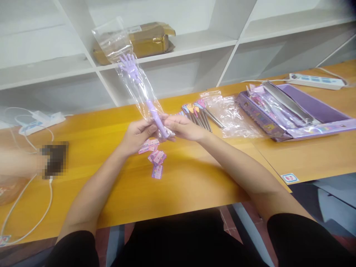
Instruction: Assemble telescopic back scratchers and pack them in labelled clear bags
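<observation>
A purple back scratcher (154, 113) with a hand-shaped head lies inside a clear plastic bag (112, 40), its head pointing up and away from me. My left hand (140, 134) grips the bag around the handle end from the left. From the right, my right hand (180, 127) pinches the same end. Small pink printed cards (157, 158) lie on the table below my hands. Beyond my right hand is a row of more back scratchers (198, 113) with metal rods and coloured heads, beside a pile of clear bags (236, 116).
An open purple box (306, 131) holding bagged items stands at the right. Power strips (317, 81) (41, 122) lie along the back. A taped brown parcel (151, 39) sits on the white shelf (194, 43). At left, another person's arm (18, 162) reaches near a white cable (50, 200).
</observation>
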Demonstrator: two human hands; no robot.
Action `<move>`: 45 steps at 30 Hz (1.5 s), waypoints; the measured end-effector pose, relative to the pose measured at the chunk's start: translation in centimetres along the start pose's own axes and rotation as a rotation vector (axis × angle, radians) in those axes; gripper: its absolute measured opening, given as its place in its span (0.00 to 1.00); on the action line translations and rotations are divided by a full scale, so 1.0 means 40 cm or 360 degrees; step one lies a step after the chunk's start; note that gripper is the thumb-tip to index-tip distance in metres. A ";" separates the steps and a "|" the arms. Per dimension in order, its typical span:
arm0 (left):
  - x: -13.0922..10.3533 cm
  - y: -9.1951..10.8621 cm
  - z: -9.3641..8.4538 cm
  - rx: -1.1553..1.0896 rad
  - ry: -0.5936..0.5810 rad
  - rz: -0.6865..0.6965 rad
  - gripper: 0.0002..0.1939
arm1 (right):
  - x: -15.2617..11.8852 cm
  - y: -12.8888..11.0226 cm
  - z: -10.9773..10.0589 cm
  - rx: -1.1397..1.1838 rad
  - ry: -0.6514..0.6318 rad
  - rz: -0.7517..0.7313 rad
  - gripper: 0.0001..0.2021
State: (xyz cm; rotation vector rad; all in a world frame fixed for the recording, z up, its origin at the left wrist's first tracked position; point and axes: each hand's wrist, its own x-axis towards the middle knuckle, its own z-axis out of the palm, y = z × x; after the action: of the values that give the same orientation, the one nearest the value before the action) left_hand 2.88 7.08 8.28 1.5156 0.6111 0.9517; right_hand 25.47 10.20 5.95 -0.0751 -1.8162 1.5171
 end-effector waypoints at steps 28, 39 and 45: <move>0.032 0.016 -0.064 0.0255 0.0832 0.0416 0.15 | 0.003 0.048 0.131 -0.0800 -0.0802 0.0762 0.11; 0.024 0.044 -0.066 0.0401 0.0757 0.0476 0.22 | -0.008 0.079 0.200 -0.0734 -0.1137 0.0822 0.10; 0.023 0.042 -0.066 0.0384 0.0756 0.0424 0.22 | 0.003 0.023 0.145 -0.1220 -0.0758 0.0937 0.12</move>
State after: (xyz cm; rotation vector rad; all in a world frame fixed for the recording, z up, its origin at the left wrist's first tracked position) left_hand 0.91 8.98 10.08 1.6173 0.9009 1.5098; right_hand 21.69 5.77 5.14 -0.7218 -2.8652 1.1492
